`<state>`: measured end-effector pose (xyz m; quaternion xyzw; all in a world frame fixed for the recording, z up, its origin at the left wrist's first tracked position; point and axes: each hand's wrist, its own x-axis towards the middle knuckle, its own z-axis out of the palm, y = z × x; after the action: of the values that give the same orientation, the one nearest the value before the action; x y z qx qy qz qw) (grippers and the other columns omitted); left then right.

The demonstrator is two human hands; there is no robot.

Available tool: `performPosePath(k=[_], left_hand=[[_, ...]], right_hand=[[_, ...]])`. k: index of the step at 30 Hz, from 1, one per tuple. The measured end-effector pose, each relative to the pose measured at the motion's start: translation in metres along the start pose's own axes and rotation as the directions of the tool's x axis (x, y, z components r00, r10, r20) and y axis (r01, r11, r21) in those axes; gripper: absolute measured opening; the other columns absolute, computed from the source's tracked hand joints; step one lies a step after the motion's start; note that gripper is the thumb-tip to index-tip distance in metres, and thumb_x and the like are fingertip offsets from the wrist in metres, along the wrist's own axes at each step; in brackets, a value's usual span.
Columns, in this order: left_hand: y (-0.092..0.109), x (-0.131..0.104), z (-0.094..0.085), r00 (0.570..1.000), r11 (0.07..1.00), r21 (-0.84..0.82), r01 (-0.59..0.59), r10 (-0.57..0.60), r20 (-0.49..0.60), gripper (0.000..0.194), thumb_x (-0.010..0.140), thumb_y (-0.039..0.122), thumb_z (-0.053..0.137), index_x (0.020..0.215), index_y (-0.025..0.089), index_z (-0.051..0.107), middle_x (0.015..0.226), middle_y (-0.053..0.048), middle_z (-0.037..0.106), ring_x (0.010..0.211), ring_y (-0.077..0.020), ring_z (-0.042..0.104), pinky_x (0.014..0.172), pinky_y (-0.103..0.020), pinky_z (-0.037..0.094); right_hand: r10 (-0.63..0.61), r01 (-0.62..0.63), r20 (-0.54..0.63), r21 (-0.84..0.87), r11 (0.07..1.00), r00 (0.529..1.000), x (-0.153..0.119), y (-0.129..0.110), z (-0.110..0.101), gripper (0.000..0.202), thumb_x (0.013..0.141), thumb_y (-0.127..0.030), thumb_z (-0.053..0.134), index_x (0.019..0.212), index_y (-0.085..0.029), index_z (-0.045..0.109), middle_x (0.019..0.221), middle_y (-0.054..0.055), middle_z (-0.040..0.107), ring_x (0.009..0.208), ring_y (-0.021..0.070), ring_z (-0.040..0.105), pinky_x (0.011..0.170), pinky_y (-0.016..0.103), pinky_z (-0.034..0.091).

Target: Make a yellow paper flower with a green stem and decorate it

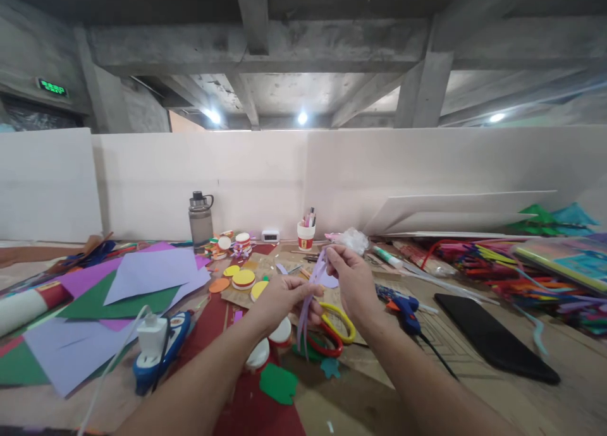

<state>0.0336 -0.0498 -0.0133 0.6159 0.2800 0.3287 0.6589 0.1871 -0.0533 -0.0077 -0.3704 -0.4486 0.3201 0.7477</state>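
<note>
Thin purple paper strips (303,328) hang in a bunch between my two hands above the middle of the table. My left hand (289,297) pinches the strips partway down, their loose ends dangling below. Higher up, my right hand (349,275) has its thumb and fingers closed on the top of the strips. Scissors with red and yellow handles (344,328) lie just under my hands, their blades mostly hidden. Beside my left hand are white-topped round pieces (258,354) and yellow-topped round pieces (243,278). A green paper cutout (279,383) lies nearer to me.
Purple and green paper sheets (147,275) and a blue power strip (164,354) lie left. A bottle (200,221) and pen cup (306,234) stand at the back. A blue glue gun (405,309), black tablet-like slab (496,338) and colourful pipe cleaners (474,272) lie right.
</note>
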Motion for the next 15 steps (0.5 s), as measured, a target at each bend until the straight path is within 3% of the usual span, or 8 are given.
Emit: performPosePath(k=[5, 9, 15], left_hand=[[0.007, 0.004, -0.011, 0.999, 1.000, -0.018, 0.021, -0.021, -0.032, 0.034, 0.073, 0.046, 0.073, 0.080, 0.013, 0.068, 0.071, -0.006, 0.073, 0.056, -0.0135, 0.066, 0.052, -0.022, 0.049], [0.017, 0.005, -0.022, 0.995, 1.000, 0.003, -0.030, 0.030, -0.100, 0.031, 0.075, 0.043, 0.072, 0.083, 0.014, 0.069, 0.071, -0.006, 0.072, 0.059, -0.0145, 0.067, 0.052, -0.021, 0.049], [0.045, 0.002, -0.053, 0.888, 0.971, -0.092, -0.222, 0.162, -0.430, 0.015, 0.081, 0.026, 0.064, 0.080, 0.011, 0.066, 0.071, -0.006, 0.071, 0.060, -0.0127, 0.067, 0.053, -0.020, 0.050]], right_hand=[[0.053, -0.049, -0.049, 0.093, 0.994, 0.997, 0.006, -0.004, -0.004, 0.027, 0.066, -0.042, 0.075, 0.074, -0.018, 0.065, 0.060, -0.005, 0.051, 0.053, 0.0090, 0.041, 0.051, 0.023, 0.034], [0.092, -0.080, -0.055, 0.191, 0.978, 0.994, 0.010, -0.010, -0.008, 0.024, 0.064, -0.036, 0.077, 0.076, -0.019, 0.065, 0.060, -0.006, 0.051, 0.052, 0.0068, 0.039, 0.049, 0.020, 0.032], [0.175, -0.148, -0.082, 0.260, 0.954, 0.981, 0.017, -0.013, -0.013, 0.026, 0.059, -0.034, 0.078, 0.075, -0.019, 0.065, 0.060, -0.006, 0.050, 0.052, 0.0067, 0.040, 0.049, 0.019, 0.033]])
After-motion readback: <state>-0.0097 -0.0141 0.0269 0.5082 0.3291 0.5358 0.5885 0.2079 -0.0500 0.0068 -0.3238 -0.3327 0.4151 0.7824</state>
